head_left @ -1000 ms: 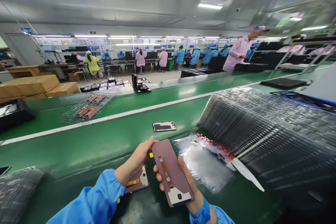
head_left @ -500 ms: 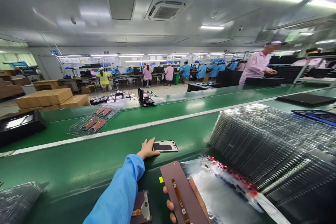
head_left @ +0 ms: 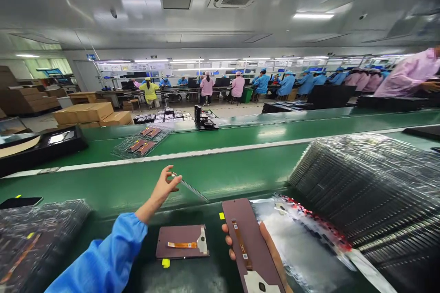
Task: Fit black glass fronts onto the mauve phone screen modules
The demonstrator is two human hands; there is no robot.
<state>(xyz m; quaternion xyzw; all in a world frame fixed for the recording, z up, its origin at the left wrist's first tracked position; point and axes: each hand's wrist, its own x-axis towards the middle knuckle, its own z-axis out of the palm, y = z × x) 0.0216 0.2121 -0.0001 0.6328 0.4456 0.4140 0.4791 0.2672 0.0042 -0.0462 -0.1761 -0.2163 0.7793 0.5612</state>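
Note:
My left hand (head_left: 161,190) is raised above the green bench, pinching one end of a thin phone frame (head_left: 192,189) between thumb and fingers. The frame is seen nearly edge-on and slopes down to the right. In my right hand (head_left: 273,249) is a phone screen panel (head_left: 242,217), its brown back toward me, with an orange flex cable along it and a yellow tab at its left edge. A second screen panel (head_left: 163,240) lies flat on the dark mat (head_left: 178,277) between my arms, with a flex cable and a yellow tab too.
A tall stack of clear plastic trays (head_left: 364,183) stands at right, beside silvery plastic film (head_left: 292,238). More clear trays (head_left: 77,213) sit at left near a dark phone (head_left: 22,202). Across the bench are a tray of brown panels (head_left: 141,146) and a black stand (head_left: 202,121). Co-workers sit beyond.
My left hand has lifted the phone frame off the green surface and tilted it edge-on. My right hand still holds its screen panel. The view has swung left, showing the second panel fully.

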